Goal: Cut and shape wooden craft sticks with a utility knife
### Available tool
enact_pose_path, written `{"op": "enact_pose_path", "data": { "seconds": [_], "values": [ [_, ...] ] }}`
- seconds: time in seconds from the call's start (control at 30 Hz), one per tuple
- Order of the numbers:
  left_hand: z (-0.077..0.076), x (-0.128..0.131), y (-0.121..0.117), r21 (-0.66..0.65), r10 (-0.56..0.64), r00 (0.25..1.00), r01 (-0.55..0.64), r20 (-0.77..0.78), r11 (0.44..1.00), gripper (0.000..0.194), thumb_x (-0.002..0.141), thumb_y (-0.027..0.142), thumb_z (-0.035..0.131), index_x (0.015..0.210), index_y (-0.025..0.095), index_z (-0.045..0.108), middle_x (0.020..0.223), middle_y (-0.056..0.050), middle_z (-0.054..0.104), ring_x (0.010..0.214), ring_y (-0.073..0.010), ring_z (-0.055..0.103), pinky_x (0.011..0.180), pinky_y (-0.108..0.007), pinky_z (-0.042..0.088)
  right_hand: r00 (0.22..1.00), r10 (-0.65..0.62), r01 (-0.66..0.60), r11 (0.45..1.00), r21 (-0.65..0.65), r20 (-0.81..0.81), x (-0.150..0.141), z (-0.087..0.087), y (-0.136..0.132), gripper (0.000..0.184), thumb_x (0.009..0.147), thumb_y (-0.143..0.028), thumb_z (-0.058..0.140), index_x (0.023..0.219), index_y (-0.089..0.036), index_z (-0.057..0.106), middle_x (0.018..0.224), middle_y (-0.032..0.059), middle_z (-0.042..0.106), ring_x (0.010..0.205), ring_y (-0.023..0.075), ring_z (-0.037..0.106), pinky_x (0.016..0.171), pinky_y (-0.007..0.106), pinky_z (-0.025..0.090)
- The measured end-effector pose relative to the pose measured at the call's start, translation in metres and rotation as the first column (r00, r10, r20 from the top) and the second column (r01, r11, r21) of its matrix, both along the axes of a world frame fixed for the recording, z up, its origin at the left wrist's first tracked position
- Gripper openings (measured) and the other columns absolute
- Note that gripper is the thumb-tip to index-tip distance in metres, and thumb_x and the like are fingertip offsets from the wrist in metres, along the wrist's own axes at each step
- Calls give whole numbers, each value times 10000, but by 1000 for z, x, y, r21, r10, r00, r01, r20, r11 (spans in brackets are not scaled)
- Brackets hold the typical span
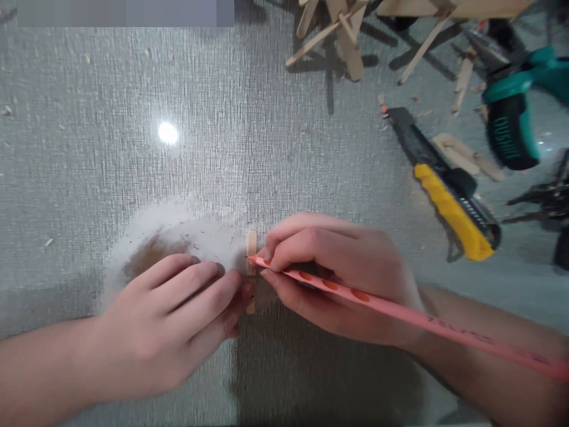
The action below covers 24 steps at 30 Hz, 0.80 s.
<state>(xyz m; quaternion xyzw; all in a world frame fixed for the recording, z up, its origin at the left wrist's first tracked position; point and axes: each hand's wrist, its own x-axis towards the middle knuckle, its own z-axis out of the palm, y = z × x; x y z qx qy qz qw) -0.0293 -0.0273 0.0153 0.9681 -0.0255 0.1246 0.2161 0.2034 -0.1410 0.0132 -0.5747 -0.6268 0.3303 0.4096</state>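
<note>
A short wooden craft stick (252,244) lies upright on the grey textured table (133,118), between my two hands. My left hand (178,320) rests on the table with its fingertips pressed against the stick's left side, pinning it. My right hand (338,273) is closed round a long pink pencil with orange dots (400,314). The pencil's tip touches the stick near its middle, and its far end runs out to the lower right.
A yellow and black utility knife (448,196) lies to the right. Behind it are a teal and black power tool (511,112), dark pliers (546,201) and a pile of wooden sticks (347,29). A worn pale patch (178,231) marks the table.
</note>
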Motion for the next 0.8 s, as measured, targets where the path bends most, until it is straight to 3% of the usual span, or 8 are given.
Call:
{"op": "enact_pose_path", "data": {
  "seconds": [0.6,0.8],
  "values": [
    [-1,1,0,2,25,1000,-25,-1,1000,174,1016,168,670,1152,99,753,1174,-86,757,997,-236,696,826,-418,548,1000,-4,4,999,33,-6,0,0,1,164,960,-104,646,912,-254,602,901,0,754,833,129,748,715,245,628],
    [1,2,1,-14,11,1000,-11,-9,1000,184,1004,144,684,1164,75,743,1158,-91,771,993,-248,682,807,-422,530,1000,-24,24,998,52,0,0,2,-2,221,874,-56,660,825,-250,567,823,-13,712,684,100,682,617,208,587]
  ]
}}
